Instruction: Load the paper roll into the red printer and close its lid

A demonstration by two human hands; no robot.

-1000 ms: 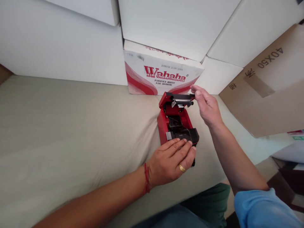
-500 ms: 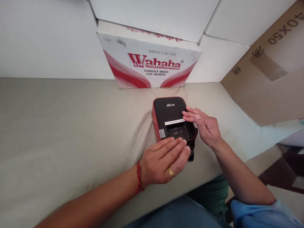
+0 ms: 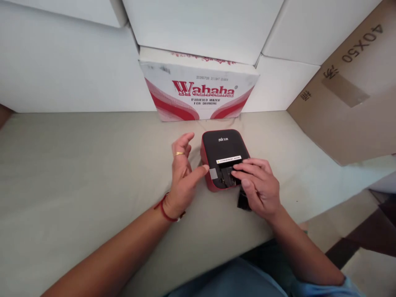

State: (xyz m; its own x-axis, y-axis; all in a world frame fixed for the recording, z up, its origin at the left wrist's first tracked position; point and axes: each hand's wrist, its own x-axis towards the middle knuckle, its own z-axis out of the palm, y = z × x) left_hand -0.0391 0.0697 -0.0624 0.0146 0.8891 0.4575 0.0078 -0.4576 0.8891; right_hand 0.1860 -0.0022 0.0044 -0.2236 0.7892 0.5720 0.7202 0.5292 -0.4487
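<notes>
A compact printer (image 3: 225, 146), black on top with red sides, lies on the pale cloth-covered surface in front of me. A white warning strip crosses it above a recessed black opening. My left hand (image 3: 182, 177) is open at its left side, fingers raised and curved. Its thumb tip is at the printer's left edge, by a grey square. Over the right part of the opening, my right hand (image 3: 260, 185) lies with fingers extended and partly bent, fingertips on the recess. Beneath that palm, a black piece (image 3: 243, 201) sticks out at the printer's near edge; what it is I cannot tell.
Behind the printer a white and red Wahaha water carton (image 3: 202, 93) stands against stacked white boxes (image 3: 198, 29). A large brown cardboard box (image 3: 343, 119) leans at the right. The surface's front edge runs close to my body.
My left hand has left the printer's front and swung to its left side, opening out. My right hand has moved from the right edge down and inward onto the recess. The camera view has shifted slightly.
</notes>
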